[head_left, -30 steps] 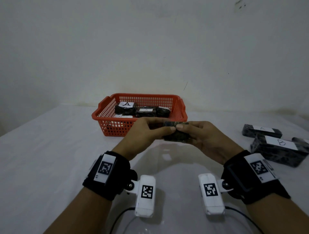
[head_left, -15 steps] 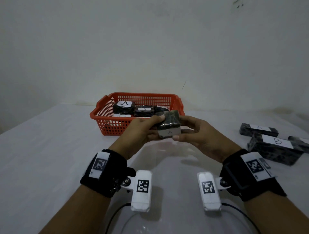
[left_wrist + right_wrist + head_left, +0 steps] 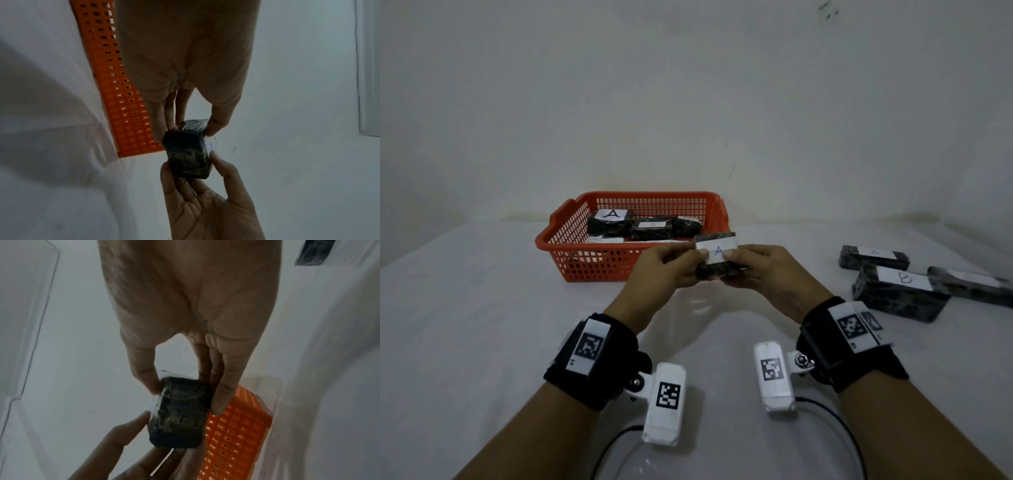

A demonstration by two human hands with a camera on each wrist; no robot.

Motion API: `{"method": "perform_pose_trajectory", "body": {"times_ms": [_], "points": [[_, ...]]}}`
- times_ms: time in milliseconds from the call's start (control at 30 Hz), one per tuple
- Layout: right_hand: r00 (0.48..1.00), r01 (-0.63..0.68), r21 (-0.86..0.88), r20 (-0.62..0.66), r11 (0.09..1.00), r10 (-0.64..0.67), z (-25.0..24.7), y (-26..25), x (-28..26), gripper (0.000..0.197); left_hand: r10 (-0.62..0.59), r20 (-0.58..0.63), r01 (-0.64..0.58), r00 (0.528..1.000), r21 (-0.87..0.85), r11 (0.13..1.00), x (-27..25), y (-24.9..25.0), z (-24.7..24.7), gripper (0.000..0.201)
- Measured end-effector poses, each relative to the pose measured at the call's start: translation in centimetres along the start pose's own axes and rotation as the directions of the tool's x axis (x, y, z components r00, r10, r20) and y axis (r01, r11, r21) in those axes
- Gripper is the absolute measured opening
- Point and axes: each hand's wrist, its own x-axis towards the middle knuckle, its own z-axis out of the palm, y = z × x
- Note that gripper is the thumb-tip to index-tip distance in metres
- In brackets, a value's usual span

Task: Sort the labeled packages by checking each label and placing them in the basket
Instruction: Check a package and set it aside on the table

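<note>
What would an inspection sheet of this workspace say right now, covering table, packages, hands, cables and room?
Surface: white table, dimly lit.
Job's things: held package with its label reading A; orange basket holding dark packages, one marked A.
Clutter: three loose packages at the right, one marked B.
Grippers: left hand and right hand both pinch the held package.
Cables: black cable near the right forearm.
Surroundings: plain wall.

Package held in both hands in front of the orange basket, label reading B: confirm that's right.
Not quite. The package is held in both hands, left hand and right hand, in front of the orange basket, but its label reads A, as the head view shows.
</note>
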Motion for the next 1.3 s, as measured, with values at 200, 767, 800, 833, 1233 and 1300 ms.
{"method": "perform_pose_trajectory", "body": {"times_ms": [200,767,800,833,1233,1300], "points": [[0.995,-0.035,0.038,-0.095,0.999,0.039,-2.1,-0.8,-1.1,0.031,-0.058,0.023,0.058,0.998,-0.022,0.998,0.9,0.6,2.8,0.027],[0.849,-0.182,-0.006,-0.505,0.983,0.154,-23.7,-6.4,-12.9,0.035,-0.212,0.306,0.228,0.928,-0.016,0.974,2.7,5.8,28.4,0.027],[0.837,-0.197,-0.013,-0.523,0.980,0.162,-24.8,-6.3,-13.3,0.037,-0.222,0.322,0.235,0.920,-0.003,0.972,2.8,5.8,29.6,0.031],[0.827,-0.212,-0.015,-0.536,0.977,0.171,-25.9,-6.2,-13.6,0.038,-0.228,0.342,0.235,0.912,0.022,0.972,2.8,5.7,30.7,0.030],[0.745,-0.368,-0.055,-0.615,0.928,0.259,-32.8,-4.6,-14.4,0.039,-0.196,0.334,0.021,0.922,0.461,0.887,3.0,5.7,39.3,0.036],[0.743,-0.378,-0.066,-0.617,0.924,0.260,-33.4,-4.4,-14.4,0.038,-0.158,0.332,-0.025,0.930,0.484,0.875,3.1,5.3,40.1,0.036]]}}
